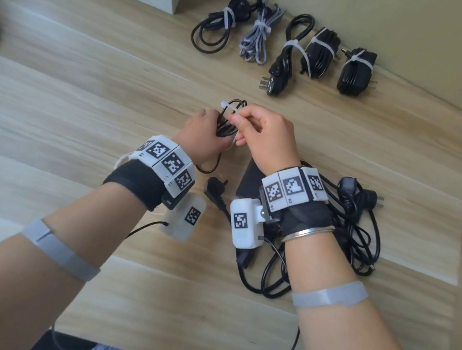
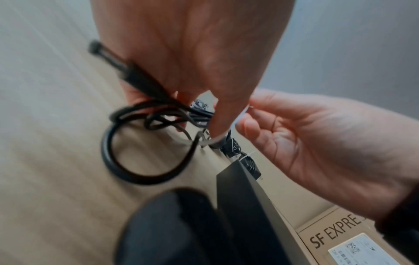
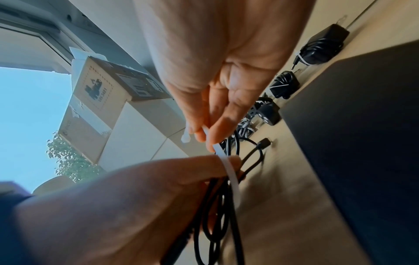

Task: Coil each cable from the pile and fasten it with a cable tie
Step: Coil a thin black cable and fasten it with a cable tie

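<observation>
head view: the left hand [image 1: 200,132] holds a thin black cable coil [image 1: 226,121] above the middle of the pale wooden bench [image 1: 87,97], fingers curled round it. the right hand [image 1: 267,135] pinches a white plastic cable tie [image 1: 230,107] that goes round the coil. five tied cable bundles [image 1: 284,49] lie at 12 o'clock. a messy pile of black cables [image 1: 357,235] lies at 4 o'clock.

Cardboard box [image 2: 335,238]: "SF EXPRE", cut off. Leaning carton [image 3: 97,89]: "UN 3481".
</observation>
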### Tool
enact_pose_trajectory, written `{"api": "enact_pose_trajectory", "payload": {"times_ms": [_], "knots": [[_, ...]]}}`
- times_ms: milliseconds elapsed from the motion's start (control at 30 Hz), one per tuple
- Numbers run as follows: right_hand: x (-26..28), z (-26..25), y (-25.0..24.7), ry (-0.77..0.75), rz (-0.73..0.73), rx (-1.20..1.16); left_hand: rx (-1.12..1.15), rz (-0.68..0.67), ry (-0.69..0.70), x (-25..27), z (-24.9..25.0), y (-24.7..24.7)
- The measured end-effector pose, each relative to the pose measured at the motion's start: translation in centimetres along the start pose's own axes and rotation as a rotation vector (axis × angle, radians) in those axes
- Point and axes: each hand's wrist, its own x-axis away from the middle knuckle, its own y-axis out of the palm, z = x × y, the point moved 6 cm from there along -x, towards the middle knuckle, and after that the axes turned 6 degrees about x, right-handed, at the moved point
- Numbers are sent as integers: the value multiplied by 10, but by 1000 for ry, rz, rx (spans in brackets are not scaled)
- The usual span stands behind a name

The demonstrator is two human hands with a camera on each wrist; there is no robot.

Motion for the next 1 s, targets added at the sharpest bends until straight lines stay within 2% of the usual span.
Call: {"api": "enact_pose_trajectory", "payload": {"times_ms": [200,400,533,1000], "knots": [[-2,9,7,43,4,-2,93,-125,129,8,5,-4],[-1,9,8,49,-36,41,85,-29,277,17,9,-17],[1,11,11,21,-35,102,165,21,259,12,5,-19],[1,12,11,10,-66,76,185,1,271,6,3,-19]]}}
